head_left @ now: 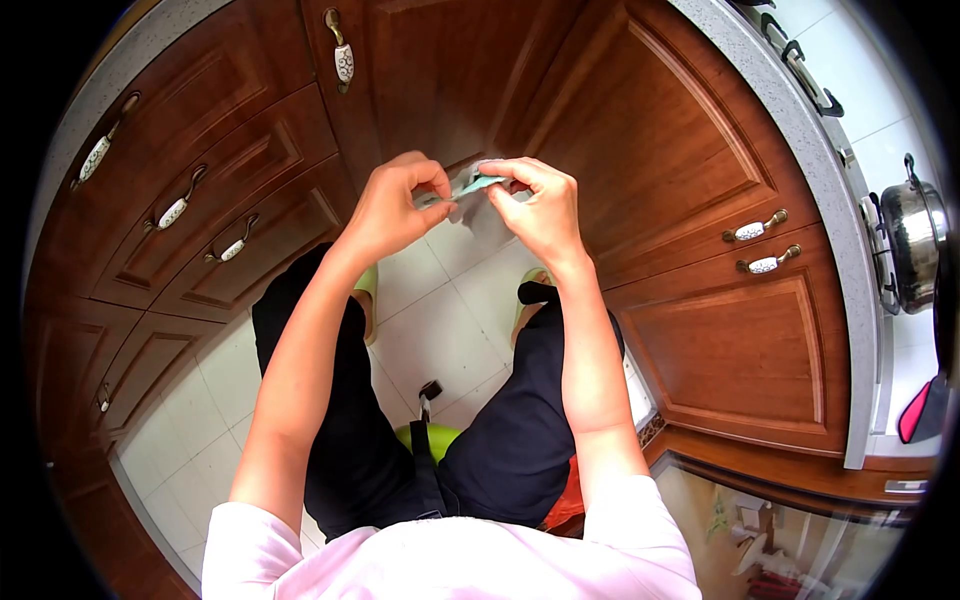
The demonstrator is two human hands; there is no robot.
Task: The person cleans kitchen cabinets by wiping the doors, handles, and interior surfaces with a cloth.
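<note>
Between my two hands is a piece of thin see-through plastic with a pale green part [482, 186], crumpled at the top and hanging loosely below; I cannot tell whether it is a bag or a wrapper. My left hand [400, 205] pinches its left edge between thumb and fingers. On the other side, the thumb and fingers of my right hand [540, 208] close on the green part. Both hands are raised over the floor, in front of the wooden cabinet doors.
Brown cabinet doors [660, 130] and drawers [225, 180] with white-and-brass handles curve around me. A grey countertop [780, 150] on the right bears a steel pot [915, 245] near the stove. A glass-fronted cabinet [790, 540] is at lower right. Tiled floor [440, 320] lies between my slippers.
</note>
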